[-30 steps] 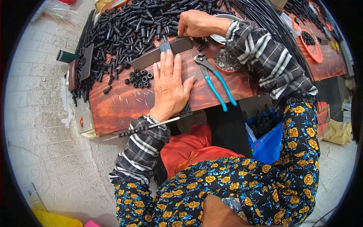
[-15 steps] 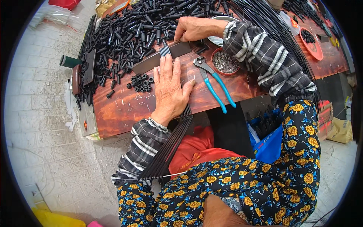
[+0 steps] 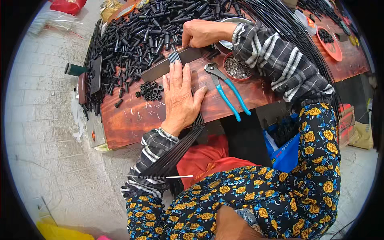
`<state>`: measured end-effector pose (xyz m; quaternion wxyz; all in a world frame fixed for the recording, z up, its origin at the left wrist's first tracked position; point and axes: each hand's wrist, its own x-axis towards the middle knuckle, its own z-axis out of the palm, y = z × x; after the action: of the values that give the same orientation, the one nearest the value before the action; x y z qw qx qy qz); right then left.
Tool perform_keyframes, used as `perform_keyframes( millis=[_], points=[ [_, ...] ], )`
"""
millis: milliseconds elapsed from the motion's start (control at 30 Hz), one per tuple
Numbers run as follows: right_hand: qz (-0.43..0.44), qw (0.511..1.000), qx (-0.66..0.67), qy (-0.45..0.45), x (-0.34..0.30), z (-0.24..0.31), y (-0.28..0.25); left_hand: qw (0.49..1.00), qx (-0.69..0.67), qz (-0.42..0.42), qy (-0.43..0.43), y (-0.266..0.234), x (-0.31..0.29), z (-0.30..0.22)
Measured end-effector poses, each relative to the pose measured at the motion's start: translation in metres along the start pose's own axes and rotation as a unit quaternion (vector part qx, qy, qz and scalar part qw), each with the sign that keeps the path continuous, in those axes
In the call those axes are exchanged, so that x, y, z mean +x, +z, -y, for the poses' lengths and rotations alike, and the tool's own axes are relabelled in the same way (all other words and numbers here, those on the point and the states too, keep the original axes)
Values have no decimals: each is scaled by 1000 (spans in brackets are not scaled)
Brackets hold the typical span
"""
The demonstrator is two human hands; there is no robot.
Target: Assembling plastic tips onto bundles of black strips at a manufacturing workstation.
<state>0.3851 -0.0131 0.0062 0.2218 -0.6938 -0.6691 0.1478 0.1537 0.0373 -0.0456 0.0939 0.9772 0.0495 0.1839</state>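
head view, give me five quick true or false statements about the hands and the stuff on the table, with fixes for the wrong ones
1. The left hand lies over a bundle of thin black rods. True.
2. The pliers have yellow handles. False: the handles are blue.
3. A round red dish of small metal pieces is to the right of the pliers. True.
4. The right hand is gripping the pliers. False: it is by the brown bar, and the pliers lie on the table.
5. The small black rings are piled to the left of the left hand. True.
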Motion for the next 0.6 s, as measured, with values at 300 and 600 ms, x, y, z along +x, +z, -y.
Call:
perform_keyframes(
  millis=[300,600],
  points=[
    [-53,998,-20,0,-1,-3,3,1000,-12,-7,-1,2,4,-7],
    [-43,998,40,-33,6,-18,8,1000,-15,-9,-2,4,6,-8]
  ],
)
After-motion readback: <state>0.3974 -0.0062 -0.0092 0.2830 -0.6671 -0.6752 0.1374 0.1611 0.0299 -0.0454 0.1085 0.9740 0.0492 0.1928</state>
